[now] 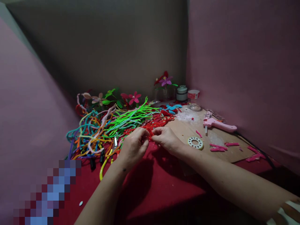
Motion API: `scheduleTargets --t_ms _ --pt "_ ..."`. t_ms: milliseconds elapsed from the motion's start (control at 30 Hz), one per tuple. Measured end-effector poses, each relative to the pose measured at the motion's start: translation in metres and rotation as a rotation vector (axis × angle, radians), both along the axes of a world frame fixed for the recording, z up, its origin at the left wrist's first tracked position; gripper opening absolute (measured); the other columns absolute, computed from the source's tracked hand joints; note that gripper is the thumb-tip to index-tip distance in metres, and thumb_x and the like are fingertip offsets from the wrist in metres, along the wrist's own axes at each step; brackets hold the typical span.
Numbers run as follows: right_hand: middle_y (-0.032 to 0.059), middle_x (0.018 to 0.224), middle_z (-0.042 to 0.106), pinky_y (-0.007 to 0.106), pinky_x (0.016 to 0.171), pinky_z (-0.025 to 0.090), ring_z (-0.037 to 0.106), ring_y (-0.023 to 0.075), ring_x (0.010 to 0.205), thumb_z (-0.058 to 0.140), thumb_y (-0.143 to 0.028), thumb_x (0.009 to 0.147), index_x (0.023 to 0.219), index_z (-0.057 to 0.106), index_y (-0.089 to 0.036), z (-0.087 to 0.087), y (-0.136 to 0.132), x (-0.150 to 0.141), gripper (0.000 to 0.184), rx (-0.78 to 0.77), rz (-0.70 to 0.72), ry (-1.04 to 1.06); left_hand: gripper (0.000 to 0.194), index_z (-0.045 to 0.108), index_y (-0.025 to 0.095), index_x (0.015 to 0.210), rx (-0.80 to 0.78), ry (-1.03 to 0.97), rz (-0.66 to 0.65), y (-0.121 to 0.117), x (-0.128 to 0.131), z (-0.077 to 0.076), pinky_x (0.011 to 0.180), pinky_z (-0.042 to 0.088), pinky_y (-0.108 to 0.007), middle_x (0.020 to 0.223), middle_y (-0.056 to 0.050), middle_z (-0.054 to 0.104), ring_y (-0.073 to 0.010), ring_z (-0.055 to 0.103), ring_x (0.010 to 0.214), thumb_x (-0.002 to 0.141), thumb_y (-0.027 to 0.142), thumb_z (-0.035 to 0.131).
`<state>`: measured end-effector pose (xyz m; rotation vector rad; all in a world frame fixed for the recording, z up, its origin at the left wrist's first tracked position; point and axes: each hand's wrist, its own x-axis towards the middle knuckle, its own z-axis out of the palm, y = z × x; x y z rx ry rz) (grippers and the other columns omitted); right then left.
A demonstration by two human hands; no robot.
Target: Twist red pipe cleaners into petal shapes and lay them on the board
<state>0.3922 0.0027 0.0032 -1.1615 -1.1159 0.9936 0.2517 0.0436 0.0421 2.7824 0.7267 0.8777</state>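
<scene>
My left hand point(136, 145) and my right hand point(167, 139) meet near the middle, over the red cloth. Fingers of both are closed in a pinch on a red pipe cleaner point(150, 134), a small part of which shows between them. Just behind the hands, more red pipe cleaners point(161, 120) lie in a tangle. Bright green pipe cleaners point(131, 117) are heaped to the left of these. Further left is a loose pile of pipe cleaners point(93, 131) in orange, teal, pink and other colours.
A pink glue gun point(220, 125) lies on a brown board point(187, 134) at right, with a white disc with holes point(195, 142) and pink pieces point(217, 147). Pliers with yellow handles point(104, 168) are by my left wrist. Pipe-cleaner flowers point(134, 97) and jars point(182, 93) stand behind.
</scene>
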Motion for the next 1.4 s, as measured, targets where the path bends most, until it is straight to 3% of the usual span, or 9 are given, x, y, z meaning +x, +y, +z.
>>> scheduleTargets --t_ms 300,500,767,933,1033,1167,1300,1400 --pt "-0.0029 0.054 0.050 0.020 0.047 0.030 0.043 0.0085 0.052 0.050 -0.012 0.058 0.057 0.053 -0.016 -0.009 0.008 0.001 0.005 0.015 -0.176 -0.295 0.012 0.051 0.018 0.085 0.162 0.106 -0.006 -0.008 0.007 -0.011 0.061 0.040 -0.025 0.080 -0.004 0.057 -0.0139 0.054 0.068 0.081 0.012 0.041" --pt "-0.0029 0.051 0.050 0.020 0.045 0.030 0.042 0.0081 0.048 0.052 -0.015 0.058 0.057 0.055 -0.015 -0.006 0.006 0.002 0.003 -0.028 -0.132 -0.206 0.015 0.052 0.017 0.071 0.289 0.194 0.037 -0.009 0.007 -0.011 0.054 0.037 -0.023 0.072 -0.004 0.055 -0.0130 0.052 0.061 0.082 0.012 0.043" --pt "-0.0036 0.040 0.048 0.022 0.034 0.031 0.040 0.0083 0.032 0.057 -0.012 0.054 0.052 0.053 -0.016 -0.002 0.006 0.006 0.006 -0.233 0.002 0.038 0.018 0.056 0.016 0.073 0.442 0.330 0.068 -0.013 0.008 -0.014 0.053 0.036 -0.026 0.073 -0.005 0.055 -0.0157 0.050 0.063 0.082 0.012 0.041" --pt "-0.0039 0.036 0.046 0.021 0.033 0.034 0.040 0.0079 0.031 0.056 -0.009 0.052 0.048 0.052 -0.015 -0.001 0.006 0.009 0.008 -0.233 0.061 0.196 0.017 0.056 0.015 0.076 0.378 0.327 0.039 -0.010 0.008 -0.015 0.057 0.041 -0.027 0.075 -0.006 0.055 -0.0161 0.051 0.066 0.081 0.010 0.041" --pt "-0.0047 0.036 0.045 0.021 0.034 0.037 0.039 0.0071 0.032 0.056 -0.008 0.050 0.048 0.051 -0.015 -0.002 0.006 0.009 0.009 -0.213 0.110 0.326 0.015 0.055 0.016 0.087 0.239 0.173 -0.070 -0.004 0.008 -0.012 0.063 0.044 -0.025 0.086 -0.006 0.055 -0.0138 0.054 0.074 0.083 0.012 0.041" --pt "-0.0040 0.036 0.046 0.019 0.034 0.033 0.040 0.0068 0.033 0.055 -0.008 0.052 0.047 0.050 -0.014 0.000 0.006 0.009 0.009 -0.125 0.101 0.284 0.008 0.055 0.018 0.080 0.122 -0.041 -0.146 0.002 0.006 -0.006 0.072 0.046 -0.027 0.090 -0.005 0.054 -0.0133 0.054 0.082 0.083 0.018 0.047" --pt "-0.0048 0.036 0.045 0.019 0.034 0.031 0.040 0.0065 0.033 0.054 -0.008 0.053 0.046 0.049 -0.015 0.007 0.002 0.008 0.011 -0.125 0.077 0.246 0.010 0.056 0.017 0.077 0.024 -0.030 -0.193 0.002 0.005 -0.002 0.071 0.046 -0.027 0.087 -0.005 0.053 -0.0137 0.054 0.082 0.083 0.017 0.047" --pt "-0.0052 0.034 0.044 0.019 0.035 0.030 0.038 0.0060 0.032 0.052 -0.006 0.052 0.044 0.048 -0.015 0.014 -0.002 0.007 0.013 -0.175 0.043 0.218 0.010 0.054 0.017 0.079 0.087 -0.016 -0.158 -0.002 0.007 -0.001 0.072 0.046 -0.027 0.087 -0.005 0.053 -0.0137 0.054 0.083 0.084 0.016 0.046"
